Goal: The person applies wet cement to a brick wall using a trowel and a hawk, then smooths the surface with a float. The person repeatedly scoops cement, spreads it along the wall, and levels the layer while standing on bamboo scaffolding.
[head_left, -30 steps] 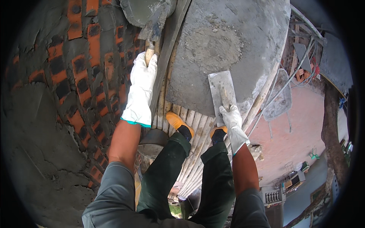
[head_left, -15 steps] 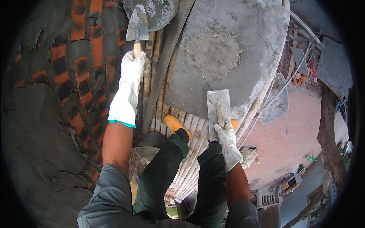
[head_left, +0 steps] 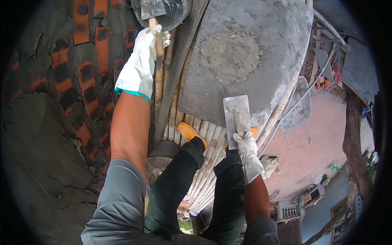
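Note:
My left hand [head_left: 143, 57], in a white glove, grips the wooden handle of a trowel [head_left: 152, 10] whose blade rests in a dark mortar bucket [head_left: 175, 14] at the top. My right hand [head_left: 250, 151], also gloved, holds a flat rectangular plastering float [head_left: 236, 116] by its handle, just at the near edge of a large grey mortar board [head_left: 249, 53] with a patch of mortar in its middle. I stand on a bamboo scaffold platform [head_left: 204, 143], my orange shoes [head_left: 188, 132] on the poles.
A red brick wall [head_left: 69, 81], partly covered in wet grey plaster, runs along the left. A small bucket [head_left: 161, 153] sits by my left foot. Far below at the right lie a pinkish paved yard [head_left: 314, 151], a chair and a tree trunk [head_left: 355, 143].
My left hand has reached further up with the trowel into the bucket. My right hand with the float has drawn back slightly toward me.

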`<state>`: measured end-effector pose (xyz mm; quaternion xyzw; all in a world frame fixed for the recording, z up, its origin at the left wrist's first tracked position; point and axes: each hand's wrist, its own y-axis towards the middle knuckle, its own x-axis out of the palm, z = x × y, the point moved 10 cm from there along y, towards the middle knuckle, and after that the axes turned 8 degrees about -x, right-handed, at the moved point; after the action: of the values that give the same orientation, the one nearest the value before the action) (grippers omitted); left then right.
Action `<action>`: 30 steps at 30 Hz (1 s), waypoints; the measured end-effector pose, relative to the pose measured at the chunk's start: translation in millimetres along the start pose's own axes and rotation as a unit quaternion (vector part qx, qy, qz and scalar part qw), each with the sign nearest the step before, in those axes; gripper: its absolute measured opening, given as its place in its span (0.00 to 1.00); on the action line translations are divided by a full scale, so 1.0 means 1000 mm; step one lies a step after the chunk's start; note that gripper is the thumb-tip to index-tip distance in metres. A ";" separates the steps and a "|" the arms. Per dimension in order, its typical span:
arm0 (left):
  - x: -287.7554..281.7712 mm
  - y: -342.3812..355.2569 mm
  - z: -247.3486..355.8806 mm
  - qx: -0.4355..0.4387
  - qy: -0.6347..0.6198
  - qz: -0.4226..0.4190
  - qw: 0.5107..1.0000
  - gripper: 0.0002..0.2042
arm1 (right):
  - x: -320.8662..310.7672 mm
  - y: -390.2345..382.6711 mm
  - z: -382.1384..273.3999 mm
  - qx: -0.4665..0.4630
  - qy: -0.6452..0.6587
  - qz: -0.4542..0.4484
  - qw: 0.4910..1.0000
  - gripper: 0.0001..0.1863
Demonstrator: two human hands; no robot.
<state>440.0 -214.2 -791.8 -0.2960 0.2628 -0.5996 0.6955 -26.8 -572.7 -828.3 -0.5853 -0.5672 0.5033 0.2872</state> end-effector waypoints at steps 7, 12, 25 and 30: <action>0.035 -0.119 -0.052 0.110 0.118 0.028 0.987 0.17 | -0.009 0.006 -0.013 -0.006 -0.023 0.018 1.000 0.22; 0.087 -0.192 -0.082 0.158 0.395 0.131 0.895 0.23 | -0.013 0.009 -0.017 0.006 -0.031 0.022 0.999 0.24; 0.013 -0.065 0.033 0.173 0.482 0.222 0.830 0.17 | -0.004 0.008 0.004 -0.011 -0.006 0.019 1.000 0.24; -0.003 -0.095 -0.011 0.072 0.237 0.185 0.951 0.13 | -0.005 0.003 0.010 -0.006 -0.022 0.011 1.000 0.25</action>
<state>367.4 -222.5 -730.4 -0.0407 0.4265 -0.5305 0.7314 -33.9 -579.9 -833.0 -0.5815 -0.5702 0.5160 0.2656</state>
